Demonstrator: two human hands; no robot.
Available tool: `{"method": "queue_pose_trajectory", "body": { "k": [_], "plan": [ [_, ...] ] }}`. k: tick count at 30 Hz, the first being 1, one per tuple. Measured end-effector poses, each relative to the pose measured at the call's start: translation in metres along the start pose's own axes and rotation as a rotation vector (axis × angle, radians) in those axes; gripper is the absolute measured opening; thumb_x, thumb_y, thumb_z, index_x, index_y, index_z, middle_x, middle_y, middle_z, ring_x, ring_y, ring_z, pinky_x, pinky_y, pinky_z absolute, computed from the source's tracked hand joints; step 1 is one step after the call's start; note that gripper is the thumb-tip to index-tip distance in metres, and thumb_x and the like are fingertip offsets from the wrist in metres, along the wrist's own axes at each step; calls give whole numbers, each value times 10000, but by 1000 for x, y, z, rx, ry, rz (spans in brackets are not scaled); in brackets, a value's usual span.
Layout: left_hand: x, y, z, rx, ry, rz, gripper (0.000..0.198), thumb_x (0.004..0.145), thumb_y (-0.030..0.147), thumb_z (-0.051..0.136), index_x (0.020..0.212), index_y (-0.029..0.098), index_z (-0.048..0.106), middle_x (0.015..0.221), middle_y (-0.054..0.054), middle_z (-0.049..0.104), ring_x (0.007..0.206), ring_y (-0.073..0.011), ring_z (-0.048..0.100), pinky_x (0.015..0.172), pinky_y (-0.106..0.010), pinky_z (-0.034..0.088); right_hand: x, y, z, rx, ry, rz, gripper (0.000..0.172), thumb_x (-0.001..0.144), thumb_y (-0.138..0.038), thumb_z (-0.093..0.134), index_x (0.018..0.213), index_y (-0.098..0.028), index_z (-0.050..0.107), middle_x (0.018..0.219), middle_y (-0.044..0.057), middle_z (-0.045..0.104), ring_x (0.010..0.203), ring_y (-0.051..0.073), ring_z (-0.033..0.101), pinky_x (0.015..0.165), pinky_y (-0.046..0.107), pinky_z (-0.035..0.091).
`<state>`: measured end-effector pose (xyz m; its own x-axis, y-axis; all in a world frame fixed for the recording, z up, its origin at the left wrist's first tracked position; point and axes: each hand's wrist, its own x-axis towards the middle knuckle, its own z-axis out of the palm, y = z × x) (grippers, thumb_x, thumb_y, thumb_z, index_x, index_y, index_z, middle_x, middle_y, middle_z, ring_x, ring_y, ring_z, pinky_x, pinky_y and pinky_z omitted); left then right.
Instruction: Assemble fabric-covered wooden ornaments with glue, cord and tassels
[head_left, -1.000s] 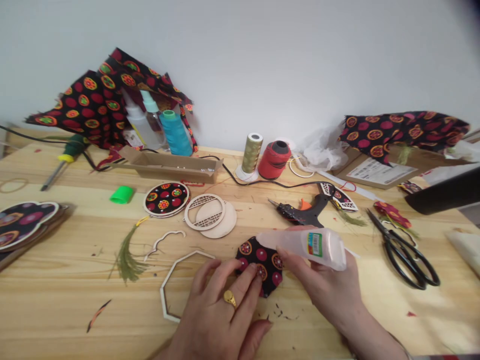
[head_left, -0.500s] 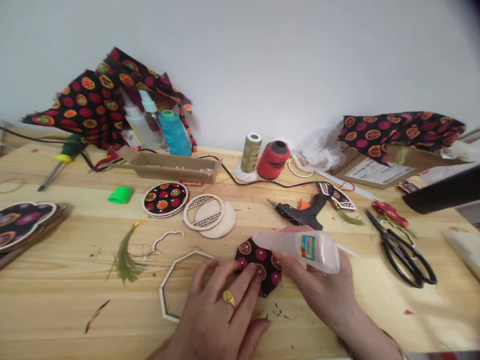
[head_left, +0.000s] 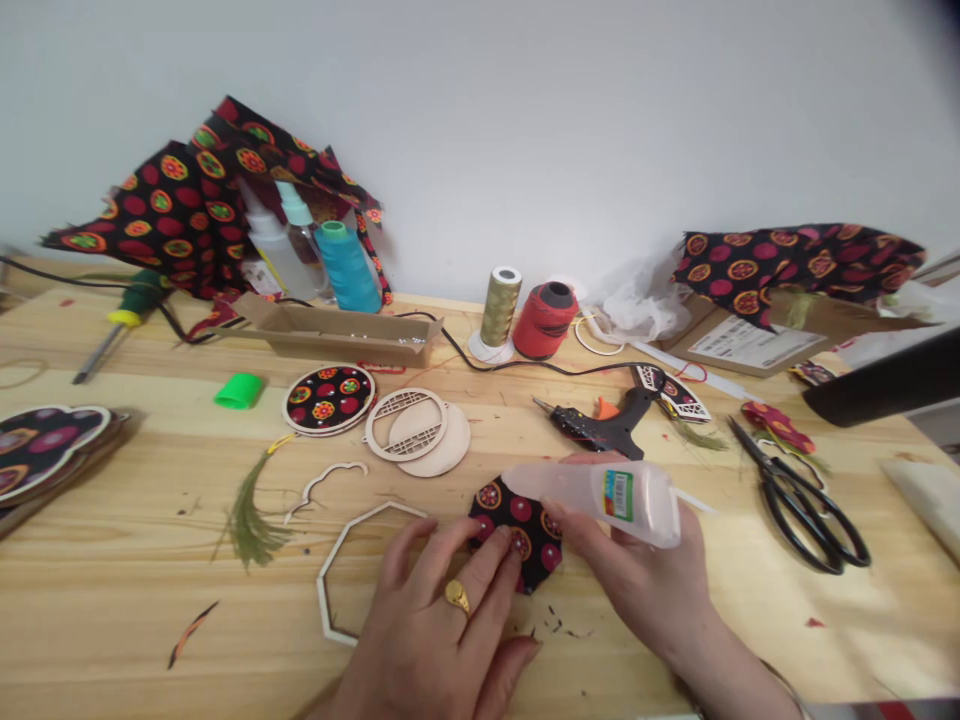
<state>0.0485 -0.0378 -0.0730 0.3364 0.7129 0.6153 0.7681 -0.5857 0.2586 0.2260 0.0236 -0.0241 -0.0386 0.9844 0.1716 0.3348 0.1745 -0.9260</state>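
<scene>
Moved: only the view, drifted a touch to the right; both hands sit almost where they were
Tassel: green tassel (head_left: 251,520) lies at 9 o'clock from the left hand
Frame: wooden octagon frame (head_left: 382,505) lies flat, partly under the left hand's edge
Left grip: left hand (head_left: 427,640) is open, its fingertips (head_left: 504,540) pressing on the fabric, not closing on it
Fabric: patterned fabric piece (head_left: 540,560) sits flat at 1 o'clock from the left hand, under those fingertips
Right grip: right hand (head_left: 645,575) is closed around the squeeze bottle (head_left: 622,495), its nozzle aimed at 9 o'clock, just above the fabric
Risk: squeezing too hard could flood the fabric; a slip of the left fingers could shift it
Beyond: glue gun (head_left: 600,428) at 12 o'clock from the right hand; scissors (head_left: 754,447) at 3 o'clock
</scene>
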Motion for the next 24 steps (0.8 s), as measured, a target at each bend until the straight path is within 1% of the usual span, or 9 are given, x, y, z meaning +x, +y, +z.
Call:
{"method": "queue_pose_trajectory", "body": {
  "k": [4, 7, 11, 13, 15, 18, 21, 24],
  "plan": [
    [-2, 0, 2, -6, -8, 17, 288, 889, 266, 502, 1082, 152, 683, 1165, -48, 713, 1140, -256, 558, 1062, -449, 306, 3, -3, 1, 5, -26, 2, 196, 749, -296, 730, 900, -208, 641, 717, 7, 738, 560, 149, 680, 469, 214, 556],
    [-1, 1, 4, -7, 16, 23, 281, 894, 255, 493, 1072, 146, 681, 1153, -57, 716, 1182, -250, 554, 1096, -433, 297, 3, -2, -3, -27, 25, -12, 185, 743, -282, 731, 892, -208, 650, 691, -2, 734, 544, 147, 675, 479, 216, 560],
    [1, 1, 4, 5, 30, 30, 283, 892, 229, 485, 1086, 146, 673, 1128, -64, 726, 1176, -239, 569, 1120, -435, 263, -2, 1, -10, -74, 116, 1, 191, 705, -275, 764, 869, -208, 691, 698, -2, 745, 543, 149, 679, 505, 219, 570],
    [2, 1, 3, 11, 35, 31, 280, 883, 214, 491, 1087, 147, 669, 1112, -71, 731, 1168, -237, 577, 1114, -438, 264, -2, 1, -15, -53, 155, 26, 157, 693, -286, 773, 815, -205, 717, 694, 8, 751, 564, 164, 694, 523, 226, 577],
    [1, 1, 3, 14, 36, 27, 281, 875, 211, 498, 1090, 148, 667, 1109, -81, 730, 1166, -241, 579, 1101, -442, 278, -1, 2, -20, -22, 156, 68, 104, 711, -301, 759, 717, -202, 729, 691, 24, 754, 595, 176, 705, 551, 235, 584],
    [-1, 1, 3, 16, 11, 18, 288, 876, 234, 503, 1098, 157, 671, 1133, -80, 722, 1169, -248, 573, 1091, -447, 274, 3, 7, -25, 30, 146, 136, 205, 753, -337, 730, 600, -202, 717, 685, 41, 752, 644, 180, 709, 604, 243, 584],
    [-1, 0, 3, 7, -2, 2, 280, 885, 242, 500, 1085, 164, 680, 1149, -69, 720, 1164, -252, 566, 1085, -451, 258, 4, 12, -26, 83, 161, 175, 227, 756, -359, 730, 593, -202, 719, 682, 46, 750, 651, 177, 703, 616, 251, 581],
    [0, 1, 1, -8, 5, -5, 274, 892, 294, 524, 1067, 159, 688, 1138, -68, 724, 1148, -254, 563, 1074, -443, 257, 3, 12, -24, 68, 134, 178, 200, 745, -332, 735, 598, -197, 719, 680, 49, 750, 640, 182, 705, 594, 253, 583]
  ]
}}
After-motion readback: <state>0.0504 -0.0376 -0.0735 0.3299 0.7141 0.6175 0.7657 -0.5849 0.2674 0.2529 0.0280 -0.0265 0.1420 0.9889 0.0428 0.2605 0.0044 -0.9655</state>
